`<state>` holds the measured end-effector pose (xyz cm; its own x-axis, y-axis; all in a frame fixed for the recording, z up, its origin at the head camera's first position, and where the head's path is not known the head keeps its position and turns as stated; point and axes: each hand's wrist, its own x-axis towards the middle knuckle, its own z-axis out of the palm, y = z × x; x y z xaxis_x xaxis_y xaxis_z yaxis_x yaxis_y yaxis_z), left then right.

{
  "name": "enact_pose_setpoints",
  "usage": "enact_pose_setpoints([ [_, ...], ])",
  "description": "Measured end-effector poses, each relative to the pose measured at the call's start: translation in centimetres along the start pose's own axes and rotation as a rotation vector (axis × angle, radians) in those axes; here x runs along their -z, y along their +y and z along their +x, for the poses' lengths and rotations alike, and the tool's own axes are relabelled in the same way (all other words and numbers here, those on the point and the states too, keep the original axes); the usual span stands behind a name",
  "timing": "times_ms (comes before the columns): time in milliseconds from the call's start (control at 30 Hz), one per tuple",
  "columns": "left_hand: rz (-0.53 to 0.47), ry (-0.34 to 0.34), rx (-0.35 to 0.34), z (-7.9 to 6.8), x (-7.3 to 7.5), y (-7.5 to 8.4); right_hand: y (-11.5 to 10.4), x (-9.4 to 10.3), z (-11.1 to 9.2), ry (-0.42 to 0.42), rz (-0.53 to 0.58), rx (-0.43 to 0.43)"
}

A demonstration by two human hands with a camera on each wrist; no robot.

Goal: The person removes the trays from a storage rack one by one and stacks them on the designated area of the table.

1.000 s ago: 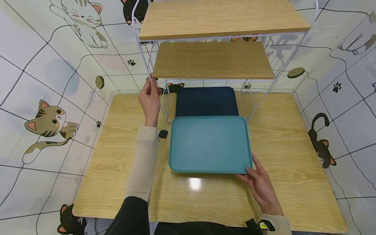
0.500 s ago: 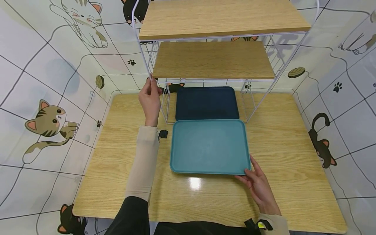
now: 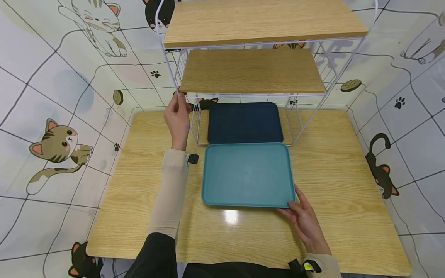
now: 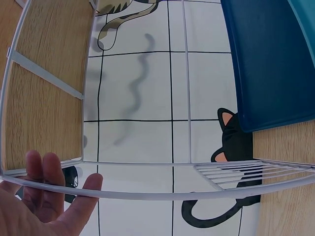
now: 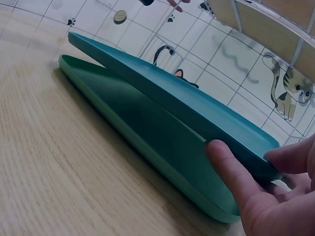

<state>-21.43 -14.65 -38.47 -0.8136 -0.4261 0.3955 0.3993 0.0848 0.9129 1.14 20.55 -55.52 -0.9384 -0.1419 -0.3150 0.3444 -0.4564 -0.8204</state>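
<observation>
You've got a bright head view, white glare on the near tabletop (image 3: 231,235), soft shadows on the far wall (image 3: 340,47), right; your wrist views run dimmer.

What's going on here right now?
A person's left hand grips the wire rack on its left side. The right hand pinches the near right corner of a teal tray, held tilted above a green tray on the table. A navy tray sits beneath the rack's wooden shelves.
</observation>
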Motion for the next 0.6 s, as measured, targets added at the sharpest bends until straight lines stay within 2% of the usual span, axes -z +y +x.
enact_pose_setpoints([
  [400,0.007,0.003,-0.001,0.04,0.08,0.08,0.54,0.16,0.45,-0.013,0.014,-0.022],
  [600,0.012,-0.005,0.012,-0.03,0.14,0.1,0.93,0.3,0.63,0.009,0.001,-0.042],
])
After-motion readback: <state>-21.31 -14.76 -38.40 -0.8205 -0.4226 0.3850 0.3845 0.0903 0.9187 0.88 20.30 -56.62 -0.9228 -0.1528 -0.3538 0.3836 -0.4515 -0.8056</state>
